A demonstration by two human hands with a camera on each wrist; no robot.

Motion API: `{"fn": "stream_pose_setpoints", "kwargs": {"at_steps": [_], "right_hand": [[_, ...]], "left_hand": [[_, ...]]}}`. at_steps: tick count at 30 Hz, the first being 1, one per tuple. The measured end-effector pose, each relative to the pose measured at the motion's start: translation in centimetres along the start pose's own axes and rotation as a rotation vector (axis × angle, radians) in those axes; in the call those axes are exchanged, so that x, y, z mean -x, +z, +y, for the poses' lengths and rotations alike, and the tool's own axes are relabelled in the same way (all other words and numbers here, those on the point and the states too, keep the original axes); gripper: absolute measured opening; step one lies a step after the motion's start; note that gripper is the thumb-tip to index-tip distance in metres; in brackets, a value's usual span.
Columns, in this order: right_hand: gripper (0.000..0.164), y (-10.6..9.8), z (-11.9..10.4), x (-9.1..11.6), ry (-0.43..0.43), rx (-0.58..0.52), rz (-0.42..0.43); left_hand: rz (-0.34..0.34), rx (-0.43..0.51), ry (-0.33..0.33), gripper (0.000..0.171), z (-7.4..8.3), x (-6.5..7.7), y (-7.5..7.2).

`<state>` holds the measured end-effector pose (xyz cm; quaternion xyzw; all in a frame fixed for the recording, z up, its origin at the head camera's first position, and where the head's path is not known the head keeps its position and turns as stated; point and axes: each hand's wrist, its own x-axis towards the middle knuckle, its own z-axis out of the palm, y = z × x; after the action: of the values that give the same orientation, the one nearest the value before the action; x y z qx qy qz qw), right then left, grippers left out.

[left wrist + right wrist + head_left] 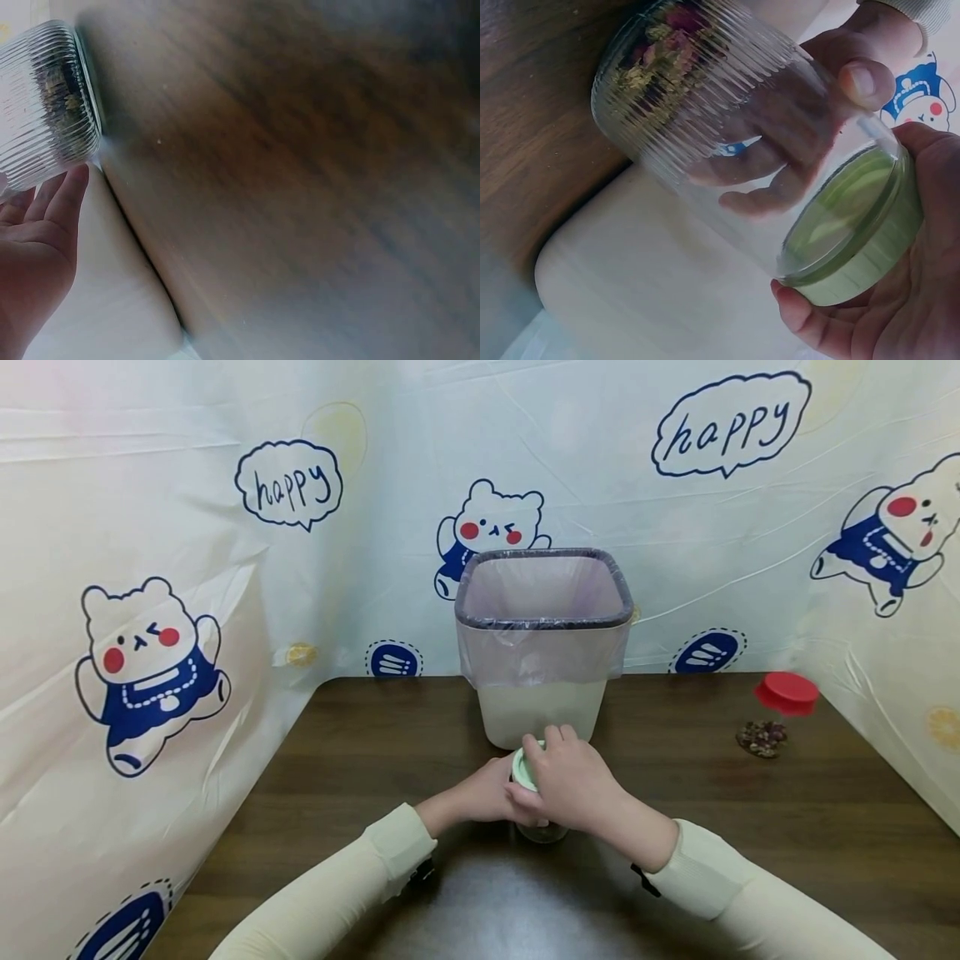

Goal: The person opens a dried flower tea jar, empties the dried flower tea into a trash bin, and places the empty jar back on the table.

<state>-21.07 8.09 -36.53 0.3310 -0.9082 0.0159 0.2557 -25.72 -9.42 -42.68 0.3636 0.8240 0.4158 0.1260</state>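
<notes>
While left hand [486, 790] grips jar [697, 124] | right hand [576, 783] curls round lid [870, 260]

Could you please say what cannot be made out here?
Head view: most of the jar, behind the left hand and right hand.
Head view: the floor of the bin, behind its front wall.
Left wrist view: the green lid, cut off by the left edge.
Head view: the dark bits at right, too small to identify.
</notes>
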Motion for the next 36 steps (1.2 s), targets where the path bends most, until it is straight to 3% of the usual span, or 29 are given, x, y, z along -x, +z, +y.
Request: {"fn": "stream_pose_setpoints", "kwargs": {"at_steps": [14, 18, 22, 29, 36], "right_hand": [[0.059, 0.2, 0.5, 0.1, -0.028, -0.033, 0.017], [0.058, 0.3, 1.0, 0.1, -0.078, -0.066, 0.027], [0.057, 0.5, 1.8, 0.1, -0.150, -0.140, 0.020], [0.053, 0.8, 3.3, -0.2, -0.199, -0.350, -0.083], [0.052, 1.1, 4.4, -0.6, -0.283, -0.468, -0.089]], "left_hand": [[-0.002, 0.017, -0.036, 0.070, -0.2, -0.1, 0.1], [0.004, 0.024, -0.051, 0.069, -0.2, 0.0, 0.1], [0.003, 0.036, -0.054, 0.068, -0.1, 0.1, 0.0], [-0.030, 0.049, -0.022, 0.067, -0.2, 0.1, -0.2], [-0.048, 0.051, -0.027, 0.064, -0.1, 0.1, -0.3]]}}
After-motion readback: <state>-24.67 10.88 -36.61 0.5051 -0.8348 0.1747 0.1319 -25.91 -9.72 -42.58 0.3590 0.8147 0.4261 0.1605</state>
